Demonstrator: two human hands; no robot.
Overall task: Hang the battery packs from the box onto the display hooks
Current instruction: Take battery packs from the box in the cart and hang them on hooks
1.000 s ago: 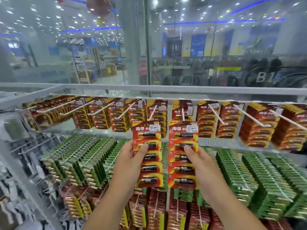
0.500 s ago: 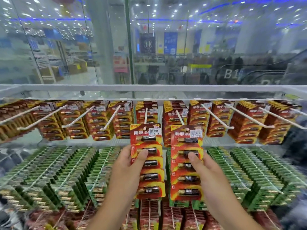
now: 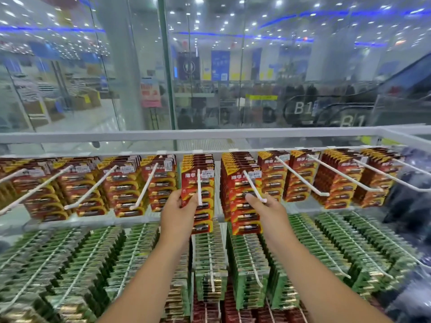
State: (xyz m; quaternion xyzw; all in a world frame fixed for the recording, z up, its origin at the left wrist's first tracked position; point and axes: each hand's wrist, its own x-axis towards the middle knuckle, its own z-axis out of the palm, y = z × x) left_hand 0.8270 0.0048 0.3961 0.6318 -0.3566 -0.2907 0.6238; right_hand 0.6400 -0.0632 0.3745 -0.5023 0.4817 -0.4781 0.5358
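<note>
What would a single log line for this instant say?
left hand: holds red card battery pack on white hook | right hand: holds second red pack on neighbouring hook | step: hanging

- Left hand: raised at mid-frame, forearm extended forward and up from the lower edge; thumb and fingers pinch a red battery pack.
- Right hand: raised alongside at matching height, forearm extended likewise; fingers grip a second red pack.
</note>
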